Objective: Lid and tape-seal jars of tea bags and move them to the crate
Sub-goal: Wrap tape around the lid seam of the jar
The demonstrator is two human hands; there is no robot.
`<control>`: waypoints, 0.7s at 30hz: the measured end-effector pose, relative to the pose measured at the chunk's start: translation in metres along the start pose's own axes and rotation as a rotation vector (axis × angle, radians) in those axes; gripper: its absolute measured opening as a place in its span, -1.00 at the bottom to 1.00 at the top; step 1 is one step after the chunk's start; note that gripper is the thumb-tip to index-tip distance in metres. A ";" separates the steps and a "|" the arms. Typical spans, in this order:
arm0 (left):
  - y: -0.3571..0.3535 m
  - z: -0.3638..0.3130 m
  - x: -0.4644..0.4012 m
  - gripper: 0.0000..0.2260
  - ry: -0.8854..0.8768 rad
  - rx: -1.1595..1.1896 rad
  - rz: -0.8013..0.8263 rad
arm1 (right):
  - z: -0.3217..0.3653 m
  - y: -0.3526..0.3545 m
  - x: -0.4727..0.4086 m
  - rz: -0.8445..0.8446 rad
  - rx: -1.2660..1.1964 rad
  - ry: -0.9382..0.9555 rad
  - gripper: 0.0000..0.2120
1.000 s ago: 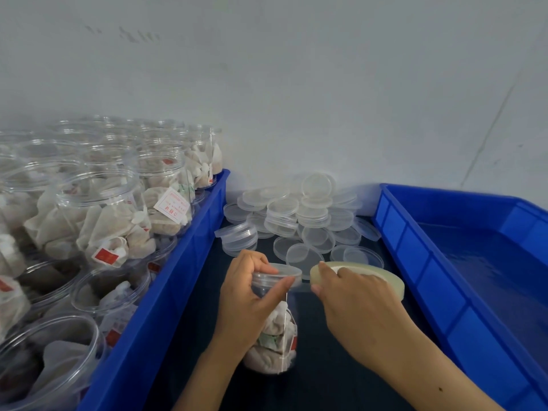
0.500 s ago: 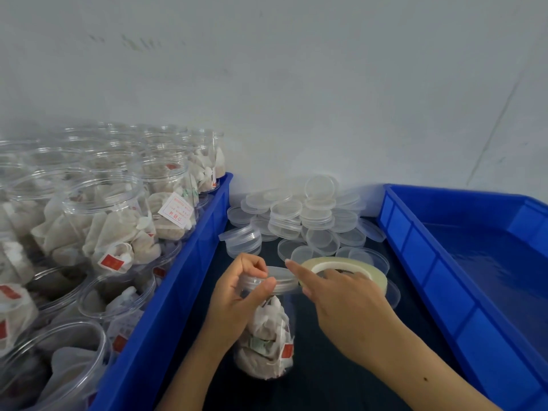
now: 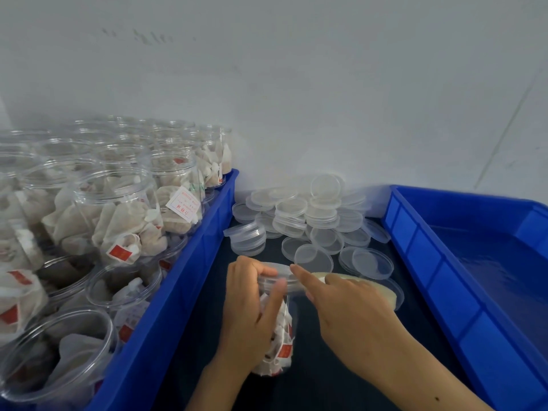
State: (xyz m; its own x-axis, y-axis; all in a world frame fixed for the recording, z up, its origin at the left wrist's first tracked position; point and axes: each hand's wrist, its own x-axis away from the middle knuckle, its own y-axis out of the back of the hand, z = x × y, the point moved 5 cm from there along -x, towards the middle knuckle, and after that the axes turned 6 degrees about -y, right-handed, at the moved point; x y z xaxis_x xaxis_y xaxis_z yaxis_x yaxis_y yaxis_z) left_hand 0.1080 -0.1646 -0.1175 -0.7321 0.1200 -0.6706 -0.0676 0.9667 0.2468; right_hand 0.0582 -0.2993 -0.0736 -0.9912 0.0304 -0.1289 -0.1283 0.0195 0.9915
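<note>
Since the frame 1 second earlier, the right hand [image 3: 353, 310] has swung the tape roll [image 3: 376, 289] from above the lid [image 3: 275, 275] down to its right side, index finger now extended against the rim. The left hand [image 3: 252, 315] still wraps the jar [image 3: 278, 330] of tea bags, thumb across the lid. The jar stands on the dark bench [image 3: 341, 378] between 2 blue crates: the left crate [image 3: 166, 310] packed with open jars, the right crate [image 3: 462, 295] holding none. Loose lids [image 3: 299, 215] pile against the white wall [image 3: 296, 84].
</note>
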 end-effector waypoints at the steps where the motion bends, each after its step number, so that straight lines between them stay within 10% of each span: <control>1: -0.002 0.001 -0.001 -0.73 -0.008 -0.017 0.004 | 0.000 -0.001 0.001 -0.002 0.000 -0.006 -0.30; 10: 0.002 0.014 -0.006 -0.68 0.108 0.114 0.023 | -0.006 0.009 -0.001 -0.072 -0.044 0.042 -0.71; 21: 0.009 0.023 -0.008 -0.66 0.112 0.232 0.026 | -0.019 0.001 -0.020 -0.064 -0.041 -0.040 -0.54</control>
State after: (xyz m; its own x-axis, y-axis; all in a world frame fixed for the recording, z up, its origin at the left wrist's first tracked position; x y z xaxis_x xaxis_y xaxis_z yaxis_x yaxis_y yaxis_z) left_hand 0.1285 -0.1514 -0.1260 -0.8028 0.1318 -0.5816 0.1001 0.9912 0.0865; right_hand 0.0776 -0.3190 -0.0700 -0.9789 0.0699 -0.1921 -0.1938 -0.0184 0.9809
